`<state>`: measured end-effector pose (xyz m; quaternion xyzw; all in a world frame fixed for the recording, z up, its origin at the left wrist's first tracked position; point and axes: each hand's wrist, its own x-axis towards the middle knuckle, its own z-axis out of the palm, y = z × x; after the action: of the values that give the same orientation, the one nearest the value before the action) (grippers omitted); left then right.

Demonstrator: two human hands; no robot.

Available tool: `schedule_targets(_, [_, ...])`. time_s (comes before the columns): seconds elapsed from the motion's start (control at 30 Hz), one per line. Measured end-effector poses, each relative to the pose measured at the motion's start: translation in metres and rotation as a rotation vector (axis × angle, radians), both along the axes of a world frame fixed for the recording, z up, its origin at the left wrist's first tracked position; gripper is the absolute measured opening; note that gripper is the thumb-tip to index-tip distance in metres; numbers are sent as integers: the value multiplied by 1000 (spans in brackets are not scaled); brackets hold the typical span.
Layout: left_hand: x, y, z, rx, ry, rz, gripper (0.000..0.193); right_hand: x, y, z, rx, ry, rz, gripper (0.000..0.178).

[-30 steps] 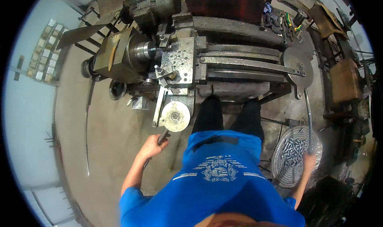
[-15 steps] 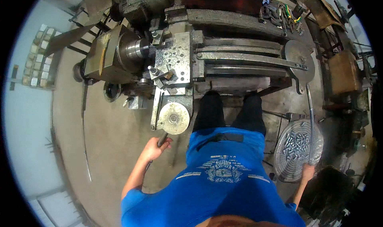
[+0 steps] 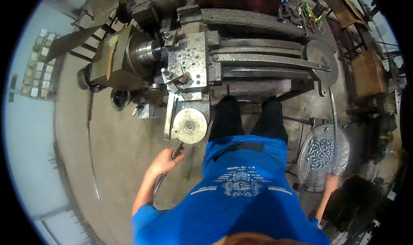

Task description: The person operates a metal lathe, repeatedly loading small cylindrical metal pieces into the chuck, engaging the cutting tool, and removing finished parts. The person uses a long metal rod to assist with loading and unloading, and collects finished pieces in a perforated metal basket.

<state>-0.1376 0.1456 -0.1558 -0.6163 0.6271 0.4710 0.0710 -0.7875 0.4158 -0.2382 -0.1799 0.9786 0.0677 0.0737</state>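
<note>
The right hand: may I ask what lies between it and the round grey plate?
In the head view, a metal rod runs between the right hand and the round grey plate, passing over the perforated basket.

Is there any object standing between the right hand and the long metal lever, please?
Nothing visible stands in the way: the right hand is closed around the lower part of the long metal lever. In this view, the perforated tray with metal pieces lies behind the lever, not between it and the hand.

Dk lever (image 3: 177,149) tilted nr disc (image 3: 189,126), long met. rod (image 3: 335,126) across basket (image 3: 306,172).
</note>
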Motion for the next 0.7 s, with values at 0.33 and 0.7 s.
schedule_targets(0.33, [-106,-56,192,-479,926,-214,19,18,-9,11,-108,0,-11,40])
schedule_targets(0.7, [-225,-7,192,-1018,1605,-107,25,19,-3,0,28,94,-35,45])
